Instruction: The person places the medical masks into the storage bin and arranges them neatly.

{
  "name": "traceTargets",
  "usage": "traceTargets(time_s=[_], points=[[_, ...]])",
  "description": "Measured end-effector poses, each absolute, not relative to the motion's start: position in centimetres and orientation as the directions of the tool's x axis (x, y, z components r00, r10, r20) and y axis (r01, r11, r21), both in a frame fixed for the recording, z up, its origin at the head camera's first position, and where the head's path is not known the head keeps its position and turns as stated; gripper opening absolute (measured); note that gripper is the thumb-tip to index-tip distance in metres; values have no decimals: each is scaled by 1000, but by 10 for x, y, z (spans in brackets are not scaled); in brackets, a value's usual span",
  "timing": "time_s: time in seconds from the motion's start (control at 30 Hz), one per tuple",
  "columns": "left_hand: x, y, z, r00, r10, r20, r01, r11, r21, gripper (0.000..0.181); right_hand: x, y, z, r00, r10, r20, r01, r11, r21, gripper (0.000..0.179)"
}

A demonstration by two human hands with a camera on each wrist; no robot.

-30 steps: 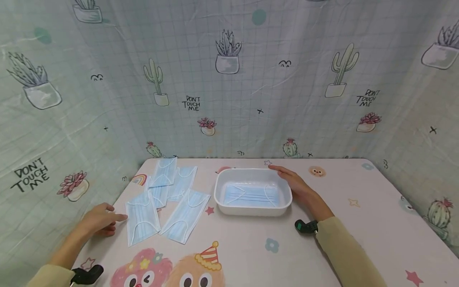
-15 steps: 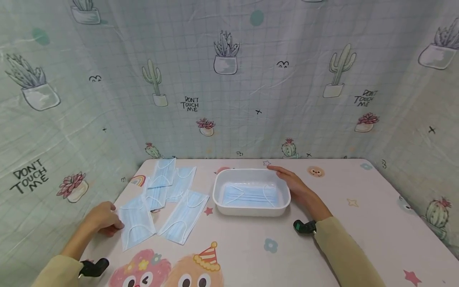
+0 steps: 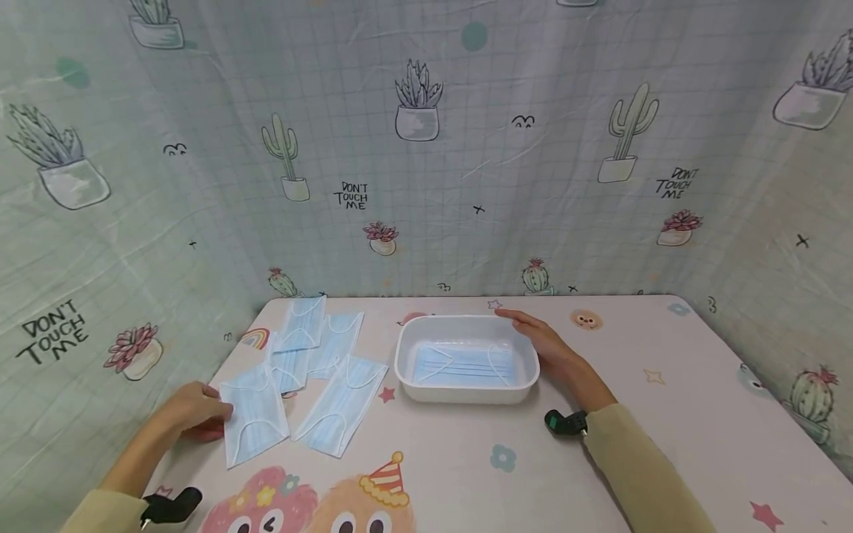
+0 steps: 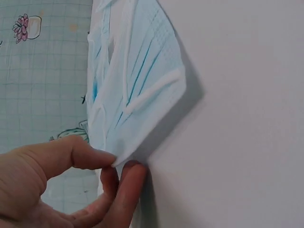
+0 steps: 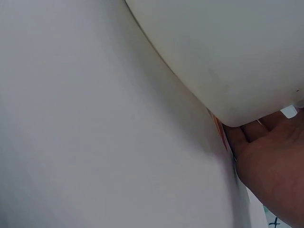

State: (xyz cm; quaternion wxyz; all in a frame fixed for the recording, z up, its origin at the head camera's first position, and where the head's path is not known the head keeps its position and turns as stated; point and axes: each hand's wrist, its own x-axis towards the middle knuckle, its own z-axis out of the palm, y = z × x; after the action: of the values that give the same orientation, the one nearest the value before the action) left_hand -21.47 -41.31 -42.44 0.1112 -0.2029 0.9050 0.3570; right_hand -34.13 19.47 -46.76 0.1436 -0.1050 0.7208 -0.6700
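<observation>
At the table's left side, my left hand (image 3: 192, 411) pinches the edge of a light blue face mask (image 3: 256, 414) between thumb and fingers. In the left wrist view the pinched mask (image 4: 142, 80) bends up at that corner, off the table. Several more masks (image 3: 336, 411) lie spread and partly overlapping beside it. My right hand (image 3: 549, 346) rests against the back right corner of a white plastic tub (image 3: 466, 394), fingers stretched along its outside. Inside the tub lies a flat mask (image 3: 464, 366). The right wrist view shows the tub's wall (image 5: 228, 57) hiding some fingertips.
The table (image 3: 453, 466) wears a pale cloth printed with cartoon faces, stars and flowers. A cactus-print curtain (image 3: 426, 200) hangs at the back and both sides. Each wrist bears a small black device (image 3: 566, 423).
My left hand has gone from touching the near-left mask to pinching its edge, and that mask has slid slightly left and towards me. The right hand stays at the tub.
</observation>
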Motion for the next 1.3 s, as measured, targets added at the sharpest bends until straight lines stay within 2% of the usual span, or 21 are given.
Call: traceTargets(time_s=[0.2,0.6,0.7,0.9,1.13,1.3], points=[[-213,-409,-419,-917,-252,-309,-398,632,665,72,-342,196,-469,-944,-323,-68,44,79,-996,45],[-211,-418,-422,-936,-217,-277,-352,591,726,45,-343,192,-468,-943,-327,-69,46,77,-996,45],[-210,-418,-420,-937,-194,-292,-349,583,734,49,-343,193,-468,-941,-334,-63,38,83,-996,46],[-208,-415,-419,-943,-156,-295,-330,570,752,69,-343,194,-471,-938,-344,-51,22,89,-996,47],[-207,-415,-420,-941,-177,-288,-337,556,760,69,-344,194,-471,-938,-342,-57,37,66,-997,45],[-207,-416,-413,-951,-148,-272,-308,555,773,65,-344,195,-471,-939,-341,-48,24,72,-997,46]])
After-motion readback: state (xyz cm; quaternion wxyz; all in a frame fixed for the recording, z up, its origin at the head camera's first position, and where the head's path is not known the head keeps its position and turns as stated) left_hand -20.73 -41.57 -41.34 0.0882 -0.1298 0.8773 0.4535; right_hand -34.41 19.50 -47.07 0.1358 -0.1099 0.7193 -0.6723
